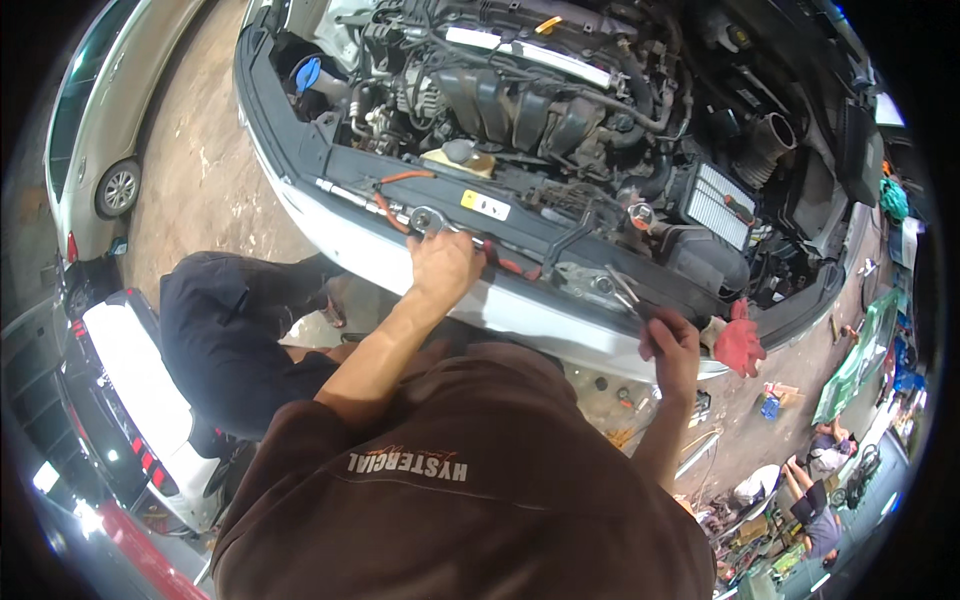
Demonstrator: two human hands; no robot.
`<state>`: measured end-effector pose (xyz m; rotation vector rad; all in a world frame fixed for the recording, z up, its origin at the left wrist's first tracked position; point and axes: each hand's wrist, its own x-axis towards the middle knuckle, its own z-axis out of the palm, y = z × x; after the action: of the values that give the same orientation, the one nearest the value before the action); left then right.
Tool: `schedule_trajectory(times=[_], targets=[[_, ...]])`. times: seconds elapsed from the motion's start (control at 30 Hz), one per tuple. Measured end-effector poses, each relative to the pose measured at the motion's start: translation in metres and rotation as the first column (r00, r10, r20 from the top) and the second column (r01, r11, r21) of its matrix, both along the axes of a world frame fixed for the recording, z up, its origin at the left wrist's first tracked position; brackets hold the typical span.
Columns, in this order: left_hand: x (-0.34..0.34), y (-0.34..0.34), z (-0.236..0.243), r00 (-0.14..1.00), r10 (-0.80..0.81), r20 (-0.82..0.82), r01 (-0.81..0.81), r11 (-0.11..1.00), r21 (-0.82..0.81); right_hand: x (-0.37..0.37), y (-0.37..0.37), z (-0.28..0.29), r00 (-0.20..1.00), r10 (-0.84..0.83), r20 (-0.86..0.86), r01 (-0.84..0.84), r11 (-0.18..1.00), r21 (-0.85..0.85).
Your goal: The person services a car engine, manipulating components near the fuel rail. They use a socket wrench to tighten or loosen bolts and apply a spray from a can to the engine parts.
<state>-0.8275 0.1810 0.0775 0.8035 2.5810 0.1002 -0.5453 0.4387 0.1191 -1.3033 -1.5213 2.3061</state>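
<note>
A chrome ratchet wrench (pixel 428 219) rests along the car's front panel, its round head showing beyond my left hand (pixel 446 266). The fingers of that hand are closed round its handle. A shiny extension bar (pixel 345 195) reaches left from the ratchet's head, beside an orange hose or cord (pixel 405 176). My right hand (pixel 673 345), closed, holds a slim tool with two thin metal prongs (pixel 622 285), which looks like pliers; its grip is mostly hidden. Under the prongs lies a clear plastic bag (pixel 580 280). A red glove (pixel 738 342) is just right of this hand.
The engine bay (pixel 500 105) lies uncovered ahead, with a white pleated air filter (pixel 718 205) at right. A person in dark clothes (pixel 245 330) crouches close on my left. Parked cars (pixel 140 385) stand further left. Other people (pixel 820 515) and scattered parts are at lower right.
</note>
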Motion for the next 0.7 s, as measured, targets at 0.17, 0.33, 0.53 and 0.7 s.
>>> schedule_trajectory(times=[0.17,0.33,0.53,0.7], targets=[[0.001,0.001,-0.007,0.998,0.056,-0.001,-0.056,0.998,-0.021,-0.027,-0.005,-0.002,0.998,0.062,-0.009,-0.062,0.997,0.038],[0.001,-0.005,-0.016,0.994,0.107,0.016,-0.107,0.994,-0.020,-0.023,0.001,-0.013,0.996,0.091,-0.005,-0.091,0.995,0.037],[-0.004,-0.013,-0.005,0.973,0.163,0.166,-0.183,0.976,0.118,-0.017,-0.002,-0.017,0.996,0.083,0.027,-0.084,0.996,0.023],[-0.014,-0.017,0.033,0.944,-0.015,0.329,-0.174,0.826,0.536,-0.035,-0.013,-0.012,0.989,0.141,-0.036,-0.141,0.990,-0.005]])
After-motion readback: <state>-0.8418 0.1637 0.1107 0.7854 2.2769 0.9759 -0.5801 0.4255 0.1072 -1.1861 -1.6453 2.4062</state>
